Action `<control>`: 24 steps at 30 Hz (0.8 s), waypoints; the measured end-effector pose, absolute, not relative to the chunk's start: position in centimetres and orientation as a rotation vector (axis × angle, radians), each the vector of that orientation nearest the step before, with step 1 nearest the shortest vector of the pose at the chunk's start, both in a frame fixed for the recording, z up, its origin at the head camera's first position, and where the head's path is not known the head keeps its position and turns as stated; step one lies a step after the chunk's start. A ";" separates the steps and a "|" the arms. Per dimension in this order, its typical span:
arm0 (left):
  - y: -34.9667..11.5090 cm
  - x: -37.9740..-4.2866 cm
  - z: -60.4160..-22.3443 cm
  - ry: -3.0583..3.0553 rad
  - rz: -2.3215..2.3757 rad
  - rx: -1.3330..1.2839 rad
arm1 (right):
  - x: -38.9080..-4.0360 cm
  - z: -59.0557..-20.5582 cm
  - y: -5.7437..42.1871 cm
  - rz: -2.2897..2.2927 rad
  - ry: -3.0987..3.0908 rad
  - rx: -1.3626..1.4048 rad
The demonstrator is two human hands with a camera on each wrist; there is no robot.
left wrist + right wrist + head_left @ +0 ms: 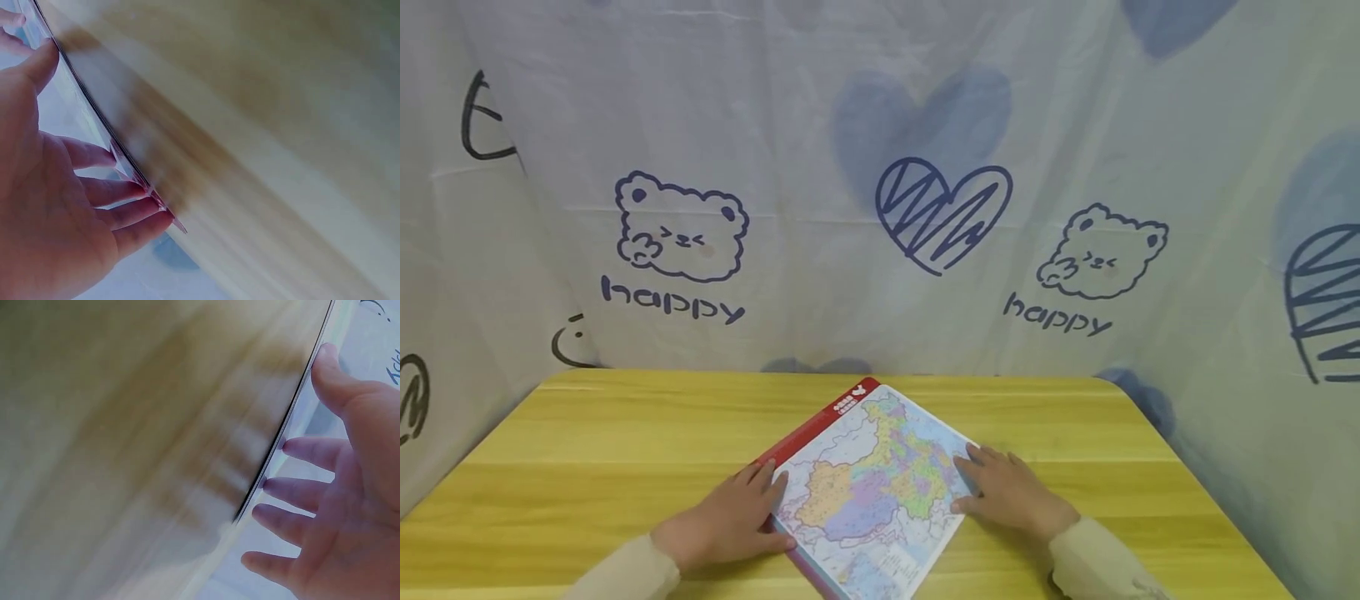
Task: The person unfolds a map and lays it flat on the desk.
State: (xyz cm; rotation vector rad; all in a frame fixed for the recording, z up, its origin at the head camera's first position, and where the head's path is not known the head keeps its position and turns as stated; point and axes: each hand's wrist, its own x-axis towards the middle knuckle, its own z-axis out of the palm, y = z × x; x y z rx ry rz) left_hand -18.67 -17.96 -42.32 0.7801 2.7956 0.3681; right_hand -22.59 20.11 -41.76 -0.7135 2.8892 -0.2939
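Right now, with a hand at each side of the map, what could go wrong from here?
The map lies askew on the table, with the left hand and right hand at opposite sides, so an uneven push might spin it. Neither hand appears curled round it, so it could slip if lifted this way. Its near corner runs out of the head view, so trouble there might go unseen.

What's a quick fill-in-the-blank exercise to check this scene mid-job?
1. The title strip on the map of China has a ____ background.
2. The hand nearest that strip is the ____ one.
3. Under both bear drawings on the cloth, the word reads ____.
Missing words: red; left; happy.
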 end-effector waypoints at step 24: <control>-18.0 -16.8 -41.8 2.764 0.376 0.879 | -24.6 -41.5 20.8 -0.360 2.889 -0.617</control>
